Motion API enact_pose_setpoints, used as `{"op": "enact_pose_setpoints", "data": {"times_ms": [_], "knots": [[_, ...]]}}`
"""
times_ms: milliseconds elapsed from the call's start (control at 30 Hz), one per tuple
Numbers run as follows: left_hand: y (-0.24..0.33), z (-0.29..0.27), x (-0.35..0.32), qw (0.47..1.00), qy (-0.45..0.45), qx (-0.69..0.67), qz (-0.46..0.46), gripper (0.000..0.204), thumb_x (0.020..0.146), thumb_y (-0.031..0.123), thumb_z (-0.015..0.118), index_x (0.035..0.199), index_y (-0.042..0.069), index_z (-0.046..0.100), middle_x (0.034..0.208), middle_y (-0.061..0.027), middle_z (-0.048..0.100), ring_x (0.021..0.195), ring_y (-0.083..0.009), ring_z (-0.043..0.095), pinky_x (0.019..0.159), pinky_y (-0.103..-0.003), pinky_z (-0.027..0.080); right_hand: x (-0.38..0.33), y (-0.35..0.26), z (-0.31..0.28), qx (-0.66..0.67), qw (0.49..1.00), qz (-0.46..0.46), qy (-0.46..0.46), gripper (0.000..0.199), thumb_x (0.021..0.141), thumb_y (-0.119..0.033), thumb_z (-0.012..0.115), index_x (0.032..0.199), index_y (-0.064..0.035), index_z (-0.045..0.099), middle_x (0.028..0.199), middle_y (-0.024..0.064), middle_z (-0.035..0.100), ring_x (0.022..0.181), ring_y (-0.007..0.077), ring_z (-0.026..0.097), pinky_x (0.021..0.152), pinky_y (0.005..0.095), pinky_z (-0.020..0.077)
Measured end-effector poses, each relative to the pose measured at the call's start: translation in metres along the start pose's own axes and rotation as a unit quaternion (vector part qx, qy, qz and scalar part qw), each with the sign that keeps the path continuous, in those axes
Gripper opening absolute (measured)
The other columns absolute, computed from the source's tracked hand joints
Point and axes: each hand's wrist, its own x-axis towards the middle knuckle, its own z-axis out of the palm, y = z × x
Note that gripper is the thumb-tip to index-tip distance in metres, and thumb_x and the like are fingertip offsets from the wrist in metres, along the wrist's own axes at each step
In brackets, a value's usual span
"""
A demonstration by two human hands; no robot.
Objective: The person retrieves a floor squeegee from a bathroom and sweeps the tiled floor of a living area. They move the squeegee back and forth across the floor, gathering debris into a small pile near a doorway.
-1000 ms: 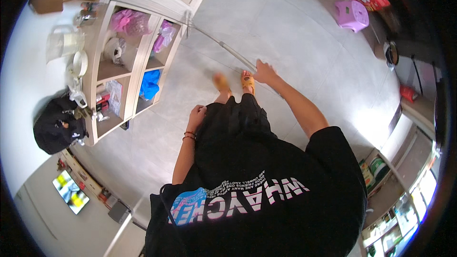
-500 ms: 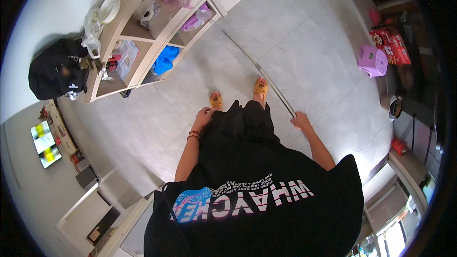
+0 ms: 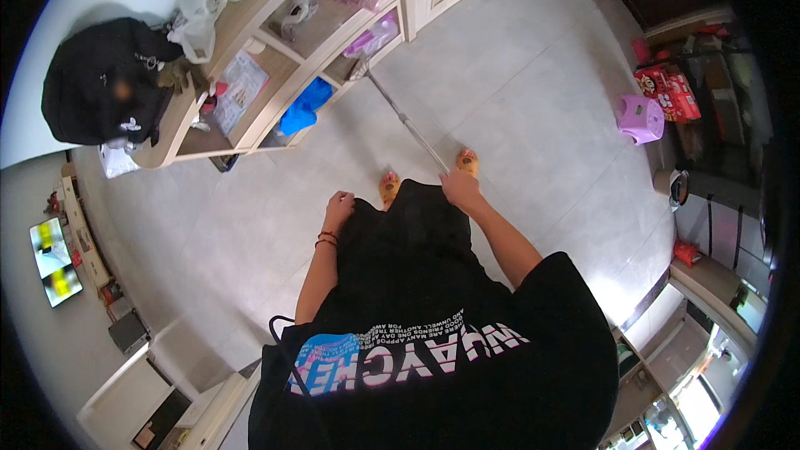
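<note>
Currently, the right hand [image 3: 461,189] grips the pole [image 3: 406,119], tip apparently near the shelf [image 3: 243,23]; left hand [image 3: 339,209] grip and work remaining: indeterminate.

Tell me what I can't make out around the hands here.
All in the head view:
- The pole's near end: hidden by the right hand and the body.
- The pole's far end, by the shelf: too small to tell its shape.
- Whether the left hand holds anything: its curled fingers and the shorts hide the palm.
- The screen's picture: too small and blurred.
</note>
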Motion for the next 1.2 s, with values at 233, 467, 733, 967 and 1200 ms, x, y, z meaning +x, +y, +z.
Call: {"op": "enact_pose_setpoints", "data": {"times_ms": [233, 467, 733, 967, 1200], "knots": [[-0.022, -0.007, -0.022, 0.995, -0.040, -0.079, -0.035, 0.031, 0.079, 0.025, 0.050, 0.093, -0.002, 0.052, 0.078, -0.0119, 0.057, 0.063, -0.0167, 0.054, 0.056, -0.027, 0.046, -0.075, 0.004, 0.026, 0.170, 0.984, 0.048, -0.017, 0.036, 0.081, -0.035, 0.043, 0.089, 0.0005, 0.045, 0.079, 0.0282, 0.054, 0.077, 0.0439, 0.051, 0.067, 0.0484, 0.0413], [-0.048, 0.008, -0.020, 0.994, -0.051, -0.061, -0.071, 0.030, 0.078, 0.025, 0.049, 0.091, -0.002, 0.052, 0.075, -0.0104, 0.057, 0.061, -0.0162, 0.054, 0.055, -0.026, 0.045, -0.040, 0.033, 0.020, -0.013, 0.995, -0.098, -0.031, 0.023, 0.078, -0.021, 0.044, 0.080, 0.0004, 0.051, 0.074, 0.0224, 0.054, 0.075, 0.0376, 0.054, 0.062, 0.0471, 0.0431], [-0.045, 0.039, -0.048, 0.993, -0.081, -0.061, -0.066, 0.027, 0.080, 0.025, 0.050, 0.093, 0.002, 0.051, 0.077, -0.0060, 0.055, 0.060, -0.0110, 0.052, 0.048, -0.022, 0.039, 0.103, -0.018, 0.068, -0.035, 0.995, -0.074, -0.058, 0.019, 0.069, -0.013, 0.048, 0.074, -0.0016, 0.062, 0.078, 0.0141, 0.060, 0.077, 0.0300, 0.058, 0.064, 0.0425, 0.0452], [-0.055, 0.050, -0.052, 0.987, -0.079, 0.016, -0.142, 0.025, 0.078, 0.020, 0.050, 0.088, -0.003, 0.053, 0.074, -0.0084, 0.057, 0.060, -0.0134, 0.054, 0.055, -0.024, 0.044, -0.043, 0.193, 0.006, -0.079, 0.993, 0.028, -0.086, 0.028, 0.081, -0.021, 0.037, 0.091, 0.0001, 0.052, 0.092, 0.0185, 0.053, 0.089, 0.0327, 0.051, 0.077, 0.0417, 0.0417], [0.042, 0.112, -0.003, 0.991, -0.125, 0.037, -0.020, 0.032, 0.080, 0.029, 0.050, 0.095, 0.002, 0.051, 0.085, -0.0098, 0.056, 0.072, -0.0166, 0.055, 0.054, -0.026, 0.040, -0.177, 0.247, -0.042, -0.024, 0.967, 0.229, -0.106, 0.037, 0.085, -0.034, 0.036, 0.102, -0.0015, 0.045, 0.087, 0.0188, 0.055, 0.083, 0.0354, 0.053, 0.072, 0.0437, 0.0424]]}}
